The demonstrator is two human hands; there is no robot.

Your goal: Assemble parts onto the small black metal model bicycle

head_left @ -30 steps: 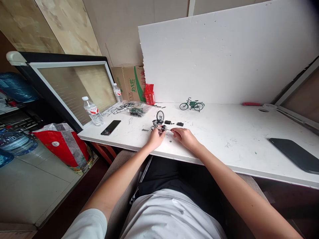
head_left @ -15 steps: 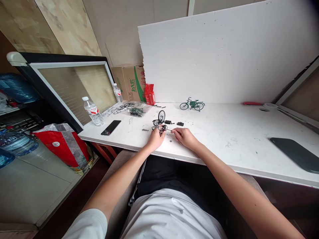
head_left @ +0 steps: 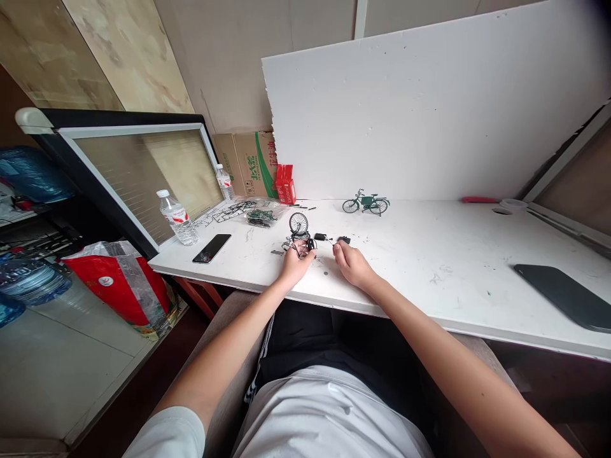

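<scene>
My left hand (head_left: 294,264) is closed on a small black model bicycle (head_left: 300,235) that is only partly built, its one wheel standing up above my fingers. My right hand (head_left: 350,262) rests on the white table (head_left: 429,254) just right of it, fingers pinched on a thin dark part I cannot make out. Two small black pieces (head_left: 321,236) lie just beyond my hands. A finished green model bicycle (head_left: 366,203) stands further back near the white foam board (head_left: 429,108).
A black phone (head_left: 212,247) and a water bottle (head_left: 174,216) sit at the table's left end, with bags of parts (head_left: 260,215) behind. A red box (head_left: 285,184) and a cardboard carton (head_left: 251,162) stand at the back. A dark tablet (head_left: 563,296) lies at right.
My hands have shifted slightly away from me on the table, the left turning the black bicycle so its wheel sits further left. The right hand moved closer to the small black pieces.
</scene>
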